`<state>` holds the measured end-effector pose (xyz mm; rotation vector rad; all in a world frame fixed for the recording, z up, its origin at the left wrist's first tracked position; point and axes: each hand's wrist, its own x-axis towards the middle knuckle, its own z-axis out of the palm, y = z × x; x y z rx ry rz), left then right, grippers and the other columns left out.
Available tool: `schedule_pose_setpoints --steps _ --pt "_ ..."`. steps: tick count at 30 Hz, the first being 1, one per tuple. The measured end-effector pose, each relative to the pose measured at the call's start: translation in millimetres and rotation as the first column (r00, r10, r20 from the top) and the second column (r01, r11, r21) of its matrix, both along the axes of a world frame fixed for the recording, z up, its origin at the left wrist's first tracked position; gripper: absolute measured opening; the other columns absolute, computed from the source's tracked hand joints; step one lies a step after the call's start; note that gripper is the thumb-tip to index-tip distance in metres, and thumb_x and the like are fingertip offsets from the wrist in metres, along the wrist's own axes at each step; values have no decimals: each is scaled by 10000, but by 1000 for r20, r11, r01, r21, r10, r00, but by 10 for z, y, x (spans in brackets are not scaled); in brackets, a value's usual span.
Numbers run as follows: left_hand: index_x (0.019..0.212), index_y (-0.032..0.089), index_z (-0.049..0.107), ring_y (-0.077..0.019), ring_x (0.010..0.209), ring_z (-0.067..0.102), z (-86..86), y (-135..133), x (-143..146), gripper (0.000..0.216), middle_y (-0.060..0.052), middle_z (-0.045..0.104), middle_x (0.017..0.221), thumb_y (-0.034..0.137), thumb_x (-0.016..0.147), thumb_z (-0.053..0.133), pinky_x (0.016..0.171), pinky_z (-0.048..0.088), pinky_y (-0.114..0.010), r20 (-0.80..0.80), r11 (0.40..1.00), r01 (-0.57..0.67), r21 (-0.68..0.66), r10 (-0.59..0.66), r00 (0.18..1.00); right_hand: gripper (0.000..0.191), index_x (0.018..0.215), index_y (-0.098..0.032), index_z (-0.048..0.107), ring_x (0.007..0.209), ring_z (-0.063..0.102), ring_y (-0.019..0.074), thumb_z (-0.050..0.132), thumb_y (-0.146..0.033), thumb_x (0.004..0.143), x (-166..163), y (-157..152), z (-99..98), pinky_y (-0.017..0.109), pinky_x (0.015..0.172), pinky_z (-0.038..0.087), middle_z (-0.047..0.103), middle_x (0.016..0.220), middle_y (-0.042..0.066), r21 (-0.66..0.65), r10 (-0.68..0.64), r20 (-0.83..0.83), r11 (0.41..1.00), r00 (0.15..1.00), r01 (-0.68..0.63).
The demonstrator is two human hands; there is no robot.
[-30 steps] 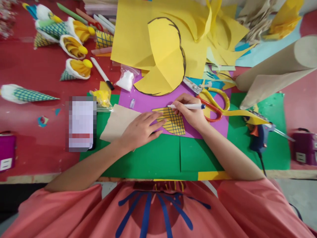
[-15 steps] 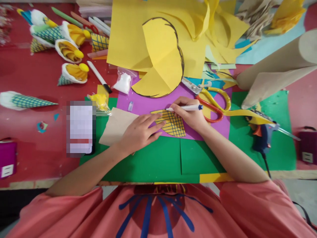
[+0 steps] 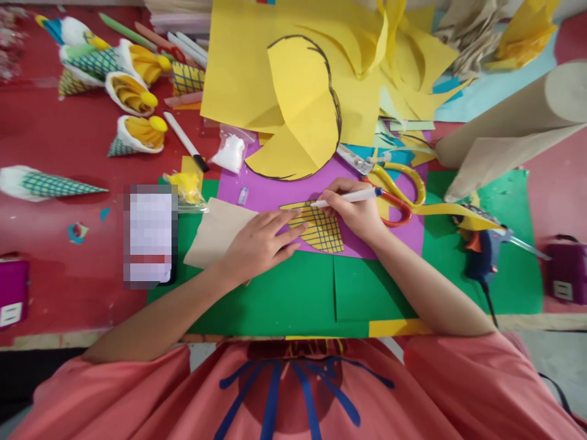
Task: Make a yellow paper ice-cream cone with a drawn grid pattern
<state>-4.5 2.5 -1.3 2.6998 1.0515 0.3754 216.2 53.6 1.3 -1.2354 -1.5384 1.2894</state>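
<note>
A white marker pen [image 3: 354, 196] with a blue end is gripped in my right hand [image 3: 355, 211], its tip at the upper edge of a small yellow paper piece [image 3: 328, 235]. Dark crossing lines cover the right part of that piece; towards the left mostly single lines show. My left hand [image 3: 263, 241] lies flat, fingers spread, with the fingertips on the piece's left end and the palm partly over a beige paper sheet [image 3: 220, 229]. Beneath the yellow piece is a purple sheet [image 3: 398, 238] on green sheets [image 3: 284, 299].
Scissors [image 3: 401, 189] lie just right of my right hand, a glue gun [image 3: 483, 250] farther right. Behind are a large yellow cut-out [image 3: 312, 116] and a brown paper roll [image 3: 504, 116]. A phone [image 3: 150, 235] and several paper cones [image 3: 135, 134] are on the left.
My right hand and the marker have shifted slightly to the right along the yellow piece's upper edge, and the marker's back end tilts up more. My left hand stays in place.
</note>
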Motion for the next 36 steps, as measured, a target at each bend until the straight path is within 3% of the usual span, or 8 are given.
schedule_pose_setpoints --steps 10,18,25,36 --pt "1302 214 547 -268 1221 520 29 -9 21 393 -116 535 1361 286 919 502 1002 459 -437 6 1000 -24 10 24 1000 263 723 -176 632 488 534 95 641 -421 818 39 0 15 235 467 413 615 601 -12 -51 -26 -129 999 991 20" --pt "1328 246 524 -277 1227 516 26 0 11 415 -118 538 1354 287 916 507 1001 455 -462 26 998 -33 -50 35 999 216 813 -178 652 570 553 107 637 -393 828 35 -3 7 242 525 433 640 699 0 -8 29 -41 1000 999 -30" --pt "1304 163 530 -269 1234 512 34 5 9 411 -127 539 1360 297 916 503 1028 442 -447 40 996 -33 -77 36 999 246 736 -162 613 540 519 96 606 -377 855 40 -8 3 237 514 392 594 617 -16 -1 25 28 1000 999 -25" --pt "1297 171 529 -270 1240 509 25 2 3 398 -127 553 1334 285 917 495 1028 447 -455 67 995 -38 -96 44 997 231 710 -163 610 540 493 91 607 -357 837 2 -17 11 230 521 378 591 618 -17 19 37 76 999 996 -39"
